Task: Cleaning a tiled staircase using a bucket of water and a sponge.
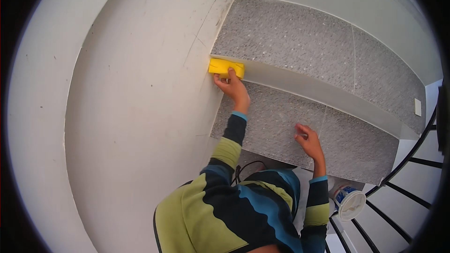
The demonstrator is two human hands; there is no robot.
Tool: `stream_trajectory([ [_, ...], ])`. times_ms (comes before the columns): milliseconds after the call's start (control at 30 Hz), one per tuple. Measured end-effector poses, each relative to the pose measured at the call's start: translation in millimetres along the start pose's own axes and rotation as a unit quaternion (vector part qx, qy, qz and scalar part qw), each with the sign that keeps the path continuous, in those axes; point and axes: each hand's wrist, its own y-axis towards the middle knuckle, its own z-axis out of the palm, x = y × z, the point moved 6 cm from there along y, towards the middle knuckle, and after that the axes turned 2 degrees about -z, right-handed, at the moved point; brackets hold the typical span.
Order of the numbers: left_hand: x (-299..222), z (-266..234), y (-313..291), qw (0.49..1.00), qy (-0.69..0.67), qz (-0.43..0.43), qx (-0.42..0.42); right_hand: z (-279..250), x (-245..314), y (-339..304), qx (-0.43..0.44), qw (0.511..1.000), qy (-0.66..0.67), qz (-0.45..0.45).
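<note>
My left hand [231, 88] grips a yellow sponge [220, 67], thumb on its near side. The sponge lies against the pale riser [286, 78] between two stone steps, at the left end where the riser meets the wall. Part of its lower edge is covered by my fingers. Over the lower grey speckled step [276, 112] hovers my right hand [309, 143], fingers loosely bent and apart, with nothing in it.
The scuffed white wall [140, 98] rises along the left. Above is the upper step [290, 37], with a small white piece [417, 107] at its right end. A black railing [398, 188] runs down the right, beside a white-lidded bucket [351, 204]. A dark cable [240, 171] shows near my body.
</note>
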Motion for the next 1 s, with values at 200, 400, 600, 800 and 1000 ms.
stream_trajectory([
  [200, 75, 58, -177, 0.827, 0.217, -0.071, 0.514, -30, -32, -29, -0.012, 0.998, -0.008, 0.065],
  [400, 40, 25, -200, 0.789, 0.156, -0.179, 0.567, -52, -55, -74, -0.129, 0.988, 0.050, 0.070],
  [600, -56, 94, -109, 0.875, 0.091, -0.005, 0.475, -83, -77, -140, -0.278, 0.922, 0.236, 0.132],
  [800, -73, 184, -32, 0.958, -0.018, -0.021, 0.284, -79, -91, -174, -0.314, 0.889, 0.291, 0.159],
  [1000, -70, 275, 35, 0.962, 0.062, 0.177, 0.200, -87, -103, -210, -0.354, 0.866, 0.297, 0.192],
])
